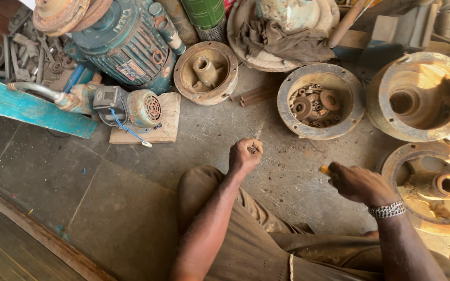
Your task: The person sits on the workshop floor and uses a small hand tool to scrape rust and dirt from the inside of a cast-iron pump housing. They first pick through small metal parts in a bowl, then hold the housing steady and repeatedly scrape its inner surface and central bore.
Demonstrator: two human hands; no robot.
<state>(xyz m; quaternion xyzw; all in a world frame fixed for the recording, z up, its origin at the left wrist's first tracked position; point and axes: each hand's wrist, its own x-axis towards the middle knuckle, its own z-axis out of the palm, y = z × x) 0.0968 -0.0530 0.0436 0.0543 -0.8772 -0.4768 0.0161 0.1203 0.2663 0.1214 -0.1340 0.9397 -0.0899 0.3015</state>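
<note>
My left hand (245,154) is raised over the concrete floor (131,198), fingers curled around a small metal piece that I cannot make out. My right hand (358,183), with a metal bracelet at the wrist, is closed on a small tool with a yellow-orange tip (324,169). Both hands hover above my knees, which are covered by brown trousers (235,244). The nearest part is a round rusty housing (320,101) filled with bearings and washers, just beyond the hands.
Rusty motor end covers lie around: one (205,73) at centre top, one (420,96) right, one (436,187) beside my right hand. A large teal motor (126,44), a small pump (126,106) on a wooden block, and a teal beam (27,106) stand at left.
</note>
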